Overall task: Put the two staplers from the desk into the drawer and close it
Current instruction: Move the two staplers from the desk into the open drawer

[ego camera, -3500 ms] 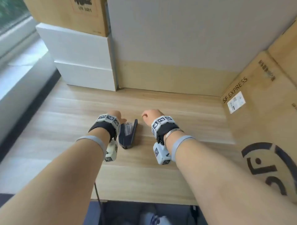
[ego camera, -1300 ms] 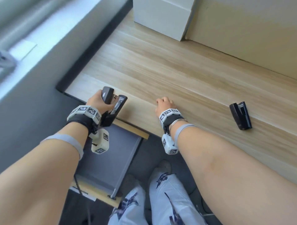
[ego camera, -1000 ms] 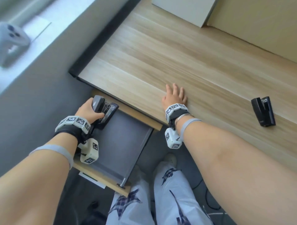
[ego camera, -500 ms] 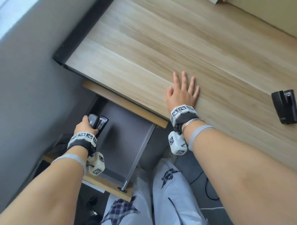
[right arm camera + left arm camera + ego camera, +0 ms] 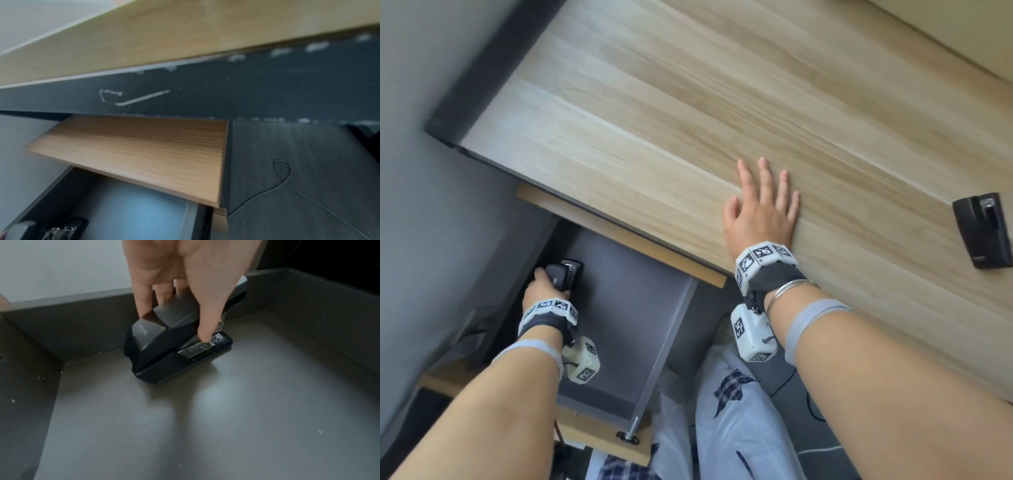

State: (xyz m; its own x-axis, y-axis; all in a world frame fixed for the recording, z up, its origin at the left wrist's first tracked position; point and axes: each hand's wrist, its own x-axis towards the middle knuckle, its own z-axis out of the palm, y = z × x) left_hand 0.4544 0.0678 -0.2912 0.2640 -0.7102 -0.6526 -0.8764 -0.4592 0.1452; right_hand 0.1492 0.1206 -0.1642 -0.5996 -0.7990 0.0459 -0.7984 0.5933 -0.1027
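Wood-grain table (image 5: 688, 102) up top, open grey drawer (image 5: 633, 325) below: left hand (image 5: 541, 291) pinches the first stapler (image 5: 174, 347) on the drawer floor, second stapler (image 5: 981, 229) sits near the table's edge. Right hand (image 5: 760, 212) lies flat, fingers spread. Risk is probably closing the drawer early and forgetting that one.

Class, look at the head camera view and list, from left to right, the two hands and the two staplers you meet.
Left hand → stapler in the drawer → right hand → stapler on the desk.
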